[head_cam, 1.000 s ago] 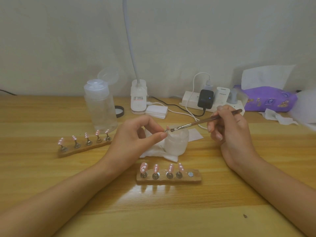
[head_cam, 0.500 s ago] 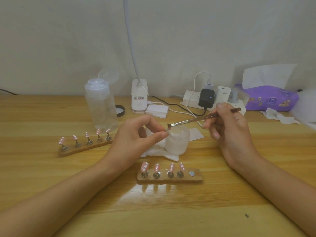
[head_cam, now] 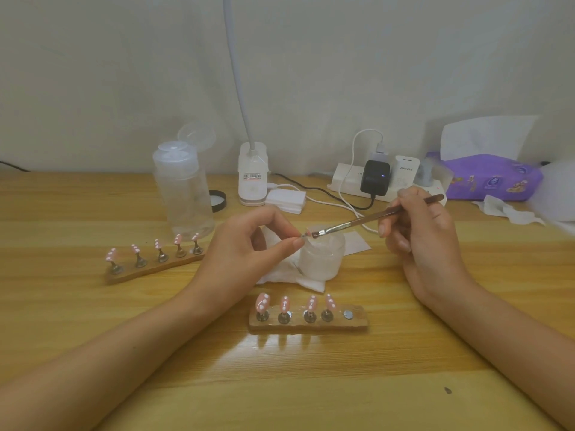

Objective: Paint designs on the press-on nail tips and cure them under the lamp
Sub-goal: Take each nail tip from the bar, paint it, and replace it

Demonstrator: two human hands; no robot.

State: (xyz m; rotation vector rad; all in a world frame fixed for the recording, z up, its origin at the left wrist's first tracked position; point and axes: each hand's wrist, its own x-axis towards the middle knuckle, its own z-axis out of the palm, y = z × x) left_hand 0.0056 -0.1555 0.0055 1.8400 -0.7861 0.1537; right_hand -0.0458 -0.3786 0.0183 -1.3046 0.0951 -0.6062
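- Your left hand (head_cam: 249,253) pinches one pink tip (head_cam: 306,233) between thumb and forefinger, just over the jar (head_cam: 322,259); your fingertips hide most of it
- Your right hand (head_cam: 423,241) grips one brush (head_cam: 367,219) like a pen, fingers curled round the handle; its bristles meet the pinched tip
- Two wooden stands lie on the table (head_cam: 93,321): the near stand (head_cam: 311,325) in front of the jar, between your forearms, and the far stand (head_cam: 161,268) off to the left, set at an angle
- The near stand carries four pink tips (head_cam: 262,301) with white dots, each on a peg; the fifth place, at its right end, shows only a bare metal disc (head_cam: 348,313)
- The far stand carries five dotted tips, so you have ten in all, counting the one you hold
- One frosted jar sits on one white tissue (head_cam: 277,273), between your hands; your left hand covers part of that tissue
- One lamp (head_cam: 252,178) stands at the back wall, its neck rising out of view, well apart from both stands
- Around it: one clear bottle (head_cam: 183,194) with its lid flipped open just behind the far stand, one black cap (head_cam: 218,200), one stack of white pads (head_cam: 286,199), one power strip (head_cam: 345,180) with a black charger (head_cam: 375,178), and one purple pack (head_cam: 491,178) at the right
- A white cable (head_cam: 351,169) runs from the strip down behind the brush
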